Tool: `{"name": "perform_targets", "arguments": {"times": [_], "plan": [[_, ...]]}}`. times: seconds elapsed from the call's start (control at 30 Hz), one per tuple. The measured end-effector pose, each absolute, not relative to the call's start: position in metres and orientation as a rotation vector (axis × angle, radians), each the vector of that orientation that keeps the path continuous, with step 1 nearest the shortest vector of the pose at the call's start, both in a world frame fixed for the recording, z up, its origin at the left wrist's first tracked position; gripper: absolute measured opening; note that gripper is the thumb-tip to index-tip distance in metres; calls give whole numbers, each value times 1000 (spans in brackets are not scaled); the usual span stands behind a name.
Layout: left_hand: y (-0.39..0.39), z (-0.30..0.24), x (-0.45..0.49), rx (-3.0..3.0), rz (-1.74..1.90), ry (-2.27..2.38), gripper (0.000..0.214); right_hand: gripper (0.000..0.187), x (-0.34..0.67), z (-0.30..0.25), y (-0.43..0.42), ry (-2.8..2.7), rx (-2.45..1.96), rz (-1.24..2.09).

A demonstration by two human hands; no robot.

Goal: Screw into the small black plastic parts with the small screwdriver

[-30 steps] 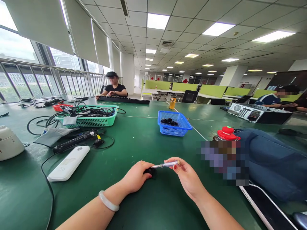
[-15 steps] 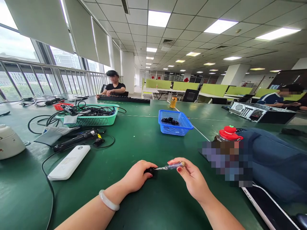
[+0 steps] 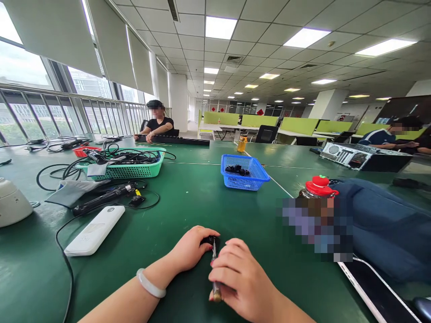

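My left hand [image 3: 192, 246], with a pale bangle on its wrist, is closed around a small black part [image 3: 209, 240] on the green table. Its exact kind is too small to make out. My right hand [image 3: 240, 278] grips a screwdriver [image 3: 214, 269] with a clear handle and a metal shaft. The shaft points away from me, and its tip meets the black part beside my left thumb. The handle's end shows below my right fingers.
Ahead stands a blue basket [image 3: 245, 177] of small black pieces. At the left are a green basket [image 3: 134, 170] of cables and a white power bank [image 3: 96, 230]. A dark blue bag [image 3: 380, 229] and a tablet [image 3: 373, 287] lie right. Two people sit farther off.
My right hand has moved down and left, swinging the screwdriver from nearly sideways to pointing away from me. My left hand stays on the black part. The seated person's hands have shifted.
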State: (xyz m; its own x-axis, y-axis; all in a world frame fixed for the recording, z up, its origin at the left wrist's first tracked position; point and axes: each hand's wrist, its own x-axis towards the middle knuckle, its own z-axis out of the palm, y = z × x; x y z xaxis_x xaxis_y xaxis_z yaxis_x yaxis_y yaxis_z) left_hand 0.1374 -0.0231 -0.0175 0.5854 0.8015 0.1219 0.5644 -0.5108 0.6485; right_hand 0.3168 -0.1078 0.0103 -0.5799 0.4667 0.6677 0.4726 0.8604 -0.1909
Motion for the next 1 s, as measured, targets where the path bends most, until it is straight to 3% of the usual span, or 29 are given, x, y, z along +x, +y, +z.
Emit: {"name": "perform_targets", "arguments": {"times": [0.27, 0.5, 0.67, 0.87, 1.0], "plan": [[-25, -13, 138, 2246, 542, 1093, 46, 22, 305, -1, -111, -2413, -592, -21], [-22, -19, 136, 2256, 538, 1073, 37, 27, 325, -3, -102, -1971, -765, 103], [-22, -17, 136, 2275, 534, 1052, 36, 17, 343, -15, -84, -1583, -1044, 354], [-23, -15, 135, 2268, 520, 1062, 35, 36, 354, -24, -65, -1322, -1125, 651], [-22, -15, 135, 2275, 522, 1054, 35, 31, 354, -21, -67, -1361, -1040, 746]]}}
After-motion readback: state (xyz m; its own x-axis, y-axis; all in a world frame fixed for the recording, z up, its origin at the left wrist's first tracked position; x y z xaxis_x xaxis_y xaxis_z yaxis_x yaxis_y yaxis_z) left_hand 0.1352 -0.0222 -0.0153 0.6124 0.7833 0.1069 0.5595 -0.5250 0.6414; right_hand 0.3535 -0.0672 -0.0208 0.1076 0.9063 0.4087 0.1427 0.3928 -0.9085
